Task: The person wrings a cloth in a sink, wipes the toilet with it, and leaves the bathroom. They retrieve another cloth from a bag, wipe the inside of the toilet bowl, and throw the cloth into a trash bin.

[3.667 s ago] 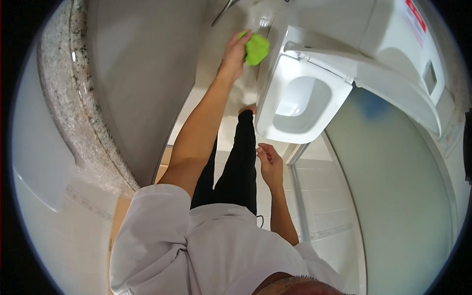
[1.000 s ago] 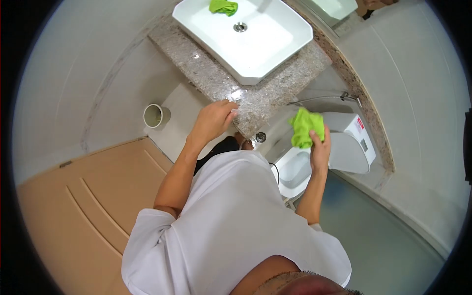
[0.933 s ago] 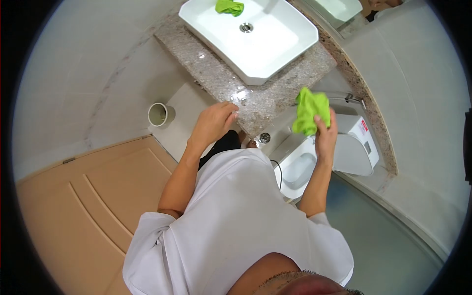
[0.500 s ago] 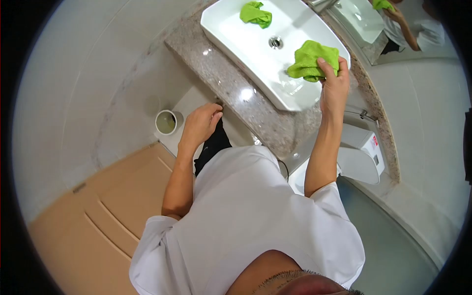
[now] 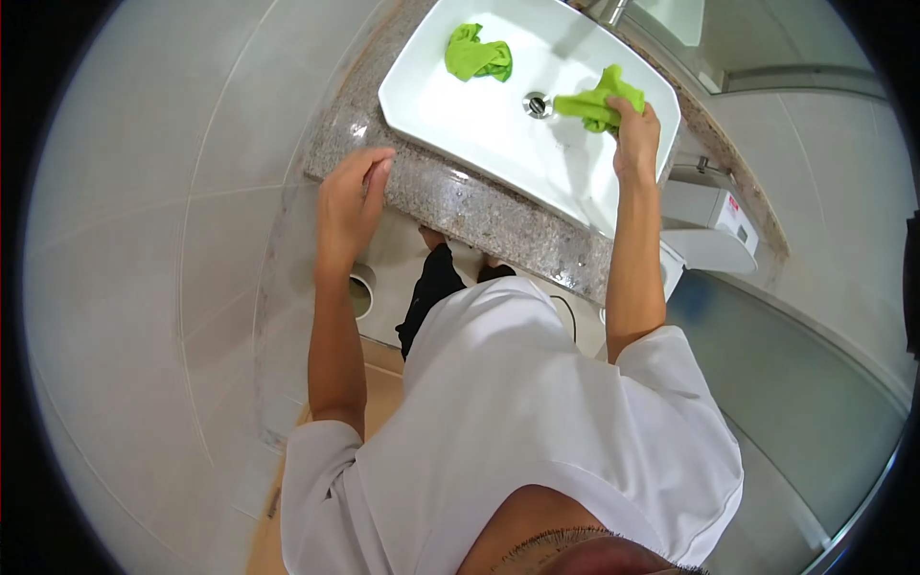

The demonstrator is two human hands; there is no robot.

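Pinched between the thumb and fingers of my right hand (image 5: 635, 142) is a green cloth (image 5: 604, 101), bunched up and hanging over the right part of the white sink (image 5: 565, 192). A second green cloth (image 5: 477, 57) lies crumpled in the basin's upper left. Between the two cloths sits the metal drain (image 5: 538, 105). My left hand (image 5: 353, 196) is over the left front of the speckled stone counter (image 5: 460, 196), with loosely bent fingers, the thumb a little apart and nothing held.
A faucet (image 5: 613, 13) stands at the sink's back edge, below a mirror (image 5: 767, 43). To the right is a toilet (image 5: 709, 240) with its lid raised. A white bin (image 5: 361, 287) stands on the floor, partly behind my left forearm. Frosted glass (image 5: 776, 355) lies at right.
My left hand has risen from beside my leg to the counter's edge. My right hand has carried its cloth toward the drain, and the cloth is now more bunched. The view has shifted.
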